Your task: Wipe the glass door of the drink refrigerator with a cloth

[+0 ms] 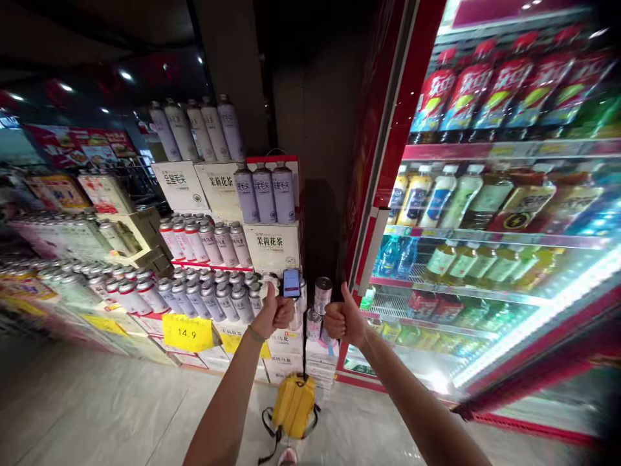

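Both my hands are raised at the middle of the view, thumbs up and fingers curled into fists. My left hand (275,312) has nothing visible in it and overlaps the cans behind it. Just above it, a phone (292,283) with a lit screen stands among the cans. My right hand (345,318) is likewise a fist with its thumb up, close to a dark-topped can (323,295) and in front of the fridge's left edge. A gap separates the two hands.
Stacked boxes (276,244) and rows of cans (211,299) fill the left, with a yellow price sign (187,332). A red-framed drinks fridge (427,152) stands at right. On the floor lies a yellow backpack (294,406) with black straps.
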`<move>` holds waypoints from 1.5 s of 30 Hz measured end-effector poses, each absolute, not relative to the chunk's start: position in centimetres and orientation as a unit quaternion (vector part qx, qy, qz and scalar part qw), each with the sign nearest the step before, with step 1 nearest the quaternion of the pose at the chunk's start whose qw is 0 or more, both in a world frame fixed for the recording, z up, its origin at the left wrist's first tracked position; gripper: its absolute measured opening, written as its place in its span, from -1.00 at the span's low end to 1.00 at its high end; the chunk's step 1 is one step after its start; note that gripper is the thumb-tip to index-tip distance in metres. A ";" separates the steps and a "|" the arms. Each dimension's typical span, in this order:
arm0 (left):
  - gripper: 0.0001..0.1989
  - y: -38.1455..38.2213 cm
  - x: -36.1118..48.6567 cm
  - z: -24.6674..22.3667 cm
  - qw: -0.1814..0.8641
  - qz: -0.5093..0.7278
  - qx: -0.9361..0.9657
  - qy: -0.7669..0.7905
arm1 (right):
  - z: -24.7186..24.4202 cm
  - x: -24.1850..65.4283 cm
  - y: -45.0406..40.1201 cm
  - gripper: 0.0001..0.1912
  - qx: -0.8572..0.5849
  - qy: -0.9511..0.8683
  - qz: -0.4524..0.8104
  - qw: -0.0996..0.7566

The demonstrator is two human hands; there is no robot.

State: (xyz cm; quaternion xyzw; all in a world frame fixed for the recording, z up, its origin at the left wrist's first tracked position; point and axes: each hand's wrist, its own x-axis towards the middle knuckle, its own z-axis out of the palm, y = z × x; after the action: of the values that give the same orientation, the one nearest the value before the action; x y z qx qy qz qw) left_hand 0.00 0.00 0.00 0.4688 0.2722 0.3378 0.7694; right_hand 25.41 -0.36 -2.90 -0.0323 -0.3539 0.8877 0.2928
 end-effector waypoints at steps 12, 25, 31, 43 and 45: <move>-0.15 0.1 -0.3 0.1 0.769 0.352 0.461 0.268 | -2.9 25.2 0.1 -0.15 -0.042 -0.359 0.884 0.295; -0.14 0.7 -0.6 0.2 0.755 0.344 0.474 0.294 | -2.4 24.5 0.5 -0.13 -0.074 -0.369 0.877 0.297; -0.15 1.3 -1.3 -0.3 0.705 0.351 0.508 0.350 | -2.0 23.7 1.3 -0.14 -0.103 -0.382 0.866 0.305; -0.06 10.4 -9.8 -5.3 0.327 0.329 0.622 0.631 | -4.3 20.2 2.4 -0.36 -0.409 -0.487 0.666 0.390; -0.16 12.2 -10.1 -6.1 0.293 0.282 0.660 0.631 | -5.1 19.6 2.6 -0.34 -0.423 -0.464 0.671 0.394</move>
State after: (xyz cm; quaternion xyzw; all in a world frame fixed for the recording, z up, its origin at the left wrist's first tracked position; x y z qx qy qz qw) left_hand -10.09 12.23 -6.11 0.6602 0.6314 0.2820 0.2931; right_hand 19.62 2.59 -5.12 -0.4231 -0.4638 0.6713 0.3940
